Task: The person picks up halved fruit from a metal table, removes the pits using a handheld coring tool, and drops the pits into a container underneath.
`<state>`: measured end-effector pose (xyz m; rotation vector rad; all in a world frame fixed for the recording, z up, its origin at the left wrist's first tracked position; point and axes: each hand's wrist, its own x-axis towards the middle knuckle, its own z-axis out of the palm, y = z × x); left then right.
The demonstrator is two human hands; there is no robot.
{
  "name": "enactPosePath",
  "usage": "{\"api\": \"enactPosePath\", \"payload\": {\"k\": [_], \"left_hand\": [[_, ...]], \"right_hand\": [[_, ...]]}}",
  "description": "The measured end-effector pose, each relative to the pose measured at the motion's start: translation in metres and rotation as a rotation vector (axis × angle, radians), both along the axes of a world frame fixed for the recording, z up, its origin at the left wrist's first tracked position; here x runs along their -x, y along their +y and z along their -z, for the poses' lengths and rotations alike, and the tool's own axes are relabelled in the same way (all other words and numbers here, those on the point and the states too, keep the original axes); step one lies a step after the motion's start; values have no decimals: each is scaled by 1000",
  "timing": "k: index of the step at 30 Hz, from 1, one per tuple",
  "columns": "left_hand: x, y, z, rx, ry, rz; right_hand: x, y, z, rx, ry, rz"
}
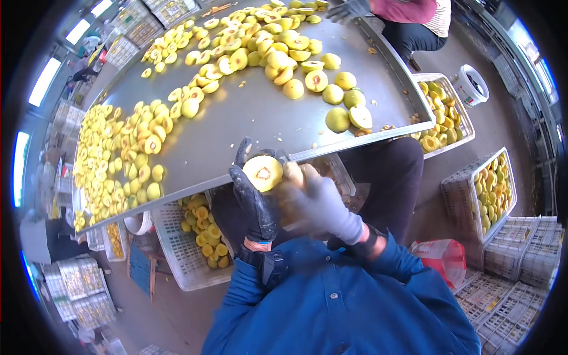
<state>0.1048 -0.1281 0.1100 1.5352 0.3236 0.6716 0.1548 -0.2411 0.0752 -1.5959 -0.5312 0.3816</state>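
My left hand [253, 198], in a dark, stained glove, is closed around a halved yellow peach [263, 173]. The cut face is turned up and shows a reddish-brown centre. Just right of the peach is my right hand [319, 204], in a grey glove with yellowish fingers. Its fingers are curled and smeared by motion, and whatever they hold is hidden. Both hands are over my lap at the near edge of a metal table [236, 127]. Many peach halves [278, 59] lie across it, with a few larger pieces [338, 120] at the near right corner.
Under the table edge stands a white crate [183, 260] with peach halves. More filled crates [467, 133] are on the right, near a white bucket [471, 86] and a red-and-white bag [441, 260]. Another person's gloved hand [349, 10] is at the far table edge.
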Motion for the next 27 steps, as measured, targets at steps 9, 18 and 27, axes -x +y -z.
{"api": "enactPosePath", "payload": {"k": [9,18,27], "left_hand": [[10,-4,-24,76,3,24],[9,-1,-23,-332,242,-70],[-10,17,6,-109,178,147]], "right_hand": [[7,-17,-20,411,-680,-37],[9,-26,-20,476,-550,-183],[-9,-31,-18,307,10,-415]]}}
